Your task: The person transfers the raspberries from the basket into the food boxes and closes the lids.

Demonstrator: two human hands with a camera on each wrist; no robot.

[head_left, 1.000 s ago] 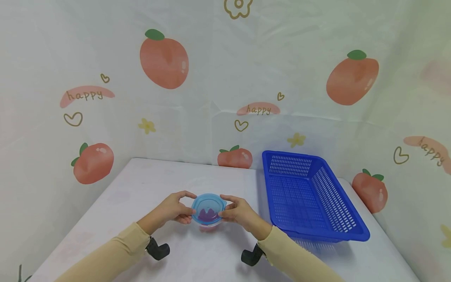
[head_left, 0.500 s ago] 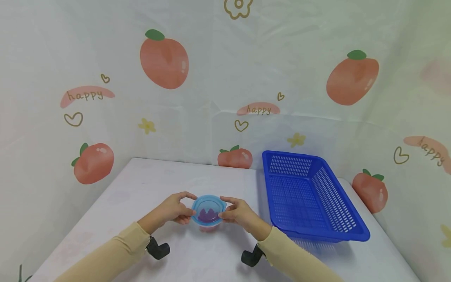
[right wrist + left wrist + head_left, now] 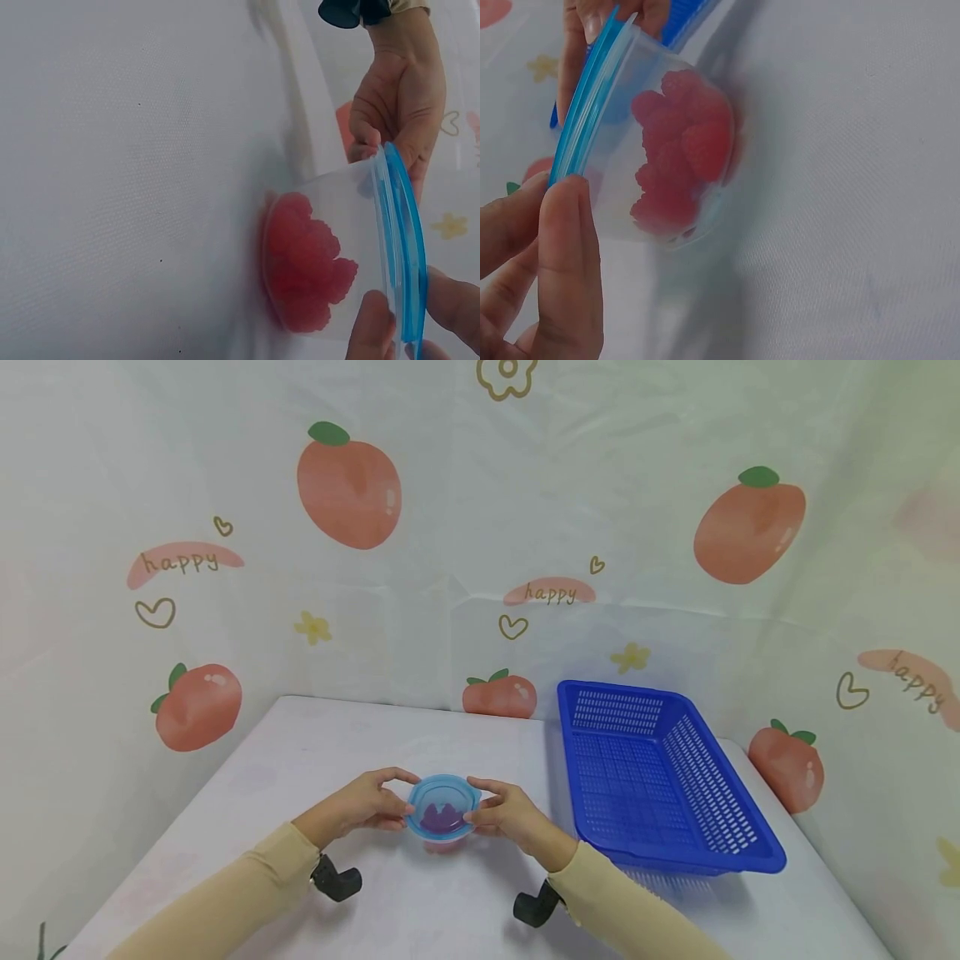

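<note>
A round clear plastic container (image 3: 619, 195) with raspberries (image 3: 682, 154) inside stands on the white table. Its translucent blue lid (image 3: 442, 802) lies over the top. In the left wrist view, the lid and the container's rim stand slightly apart near the far end. My left hand (image 3: 367, 802) pinches the lid's edge from the left, the thumb at the near side and the index finger at the far side. From the right, my right hand (image 3: 517, 818) pinches the opposite edge, thumb above and fingers under the rim, as the right wrist view shows.
A blue perforated plastic basket (image 3: 630, 785) stands to the right on the table, close to my right forearm. White tabletop (image 3: 345, 735) extends around the container. Behind it hangs a white cloth (image 3: 420, 635) printed with fruit. Black wrist mounts (image 3: 336, 878) hang beneath both forearms.
The lid's far edge has dropped very slightly. My left hand's lower fingers have drawn in a little under the rim. My right hand has barely moved.
</note>
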